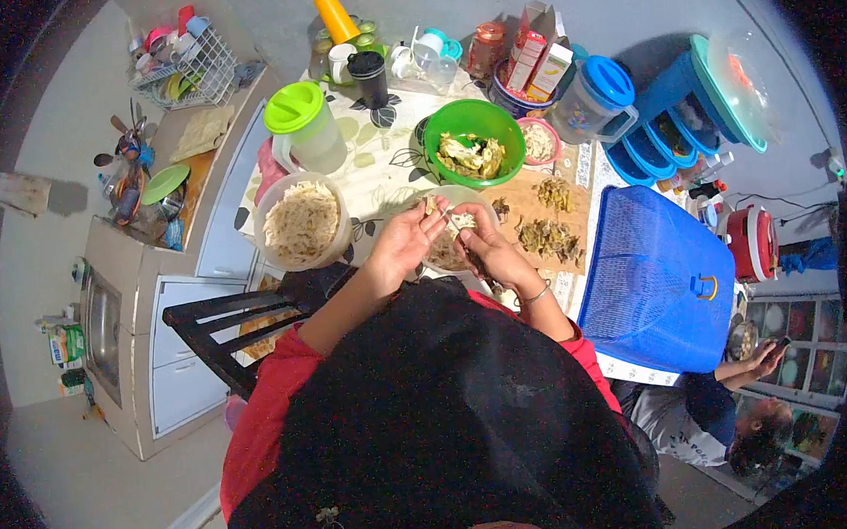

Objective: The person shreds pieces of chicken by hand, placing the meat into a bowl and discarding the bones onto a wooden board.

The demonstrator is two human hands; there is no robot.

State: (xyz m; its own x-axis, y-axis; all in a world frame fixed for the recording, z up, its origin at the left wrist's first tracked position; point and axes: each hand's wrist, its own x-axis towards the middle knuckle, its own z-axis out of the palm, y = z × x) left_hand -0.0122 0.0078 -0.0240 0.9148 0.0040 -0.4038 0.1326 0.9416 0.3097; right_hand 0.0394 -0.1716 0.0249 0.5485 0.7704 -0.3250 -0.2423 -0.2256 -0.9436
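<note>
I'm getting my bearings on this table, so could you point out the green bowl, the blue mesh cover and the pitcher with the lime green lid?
Green bowl (474,118): head view, bare inner wall.
Blue mesh cover (637,288): head view, middle of the mesh.
Lime-lidded pitcher (319,146): head view, see-through body.

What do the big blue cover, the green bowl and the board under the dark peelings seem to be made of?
Blue cover: plastic, fairly glossy, judging by its molded mesh of fine holes.
Green bowl: probably smooth plastic, from its even bright color and soft shine.
Board: matte brown, perhaps wood or cardboard; the look leaves it open.
</note>
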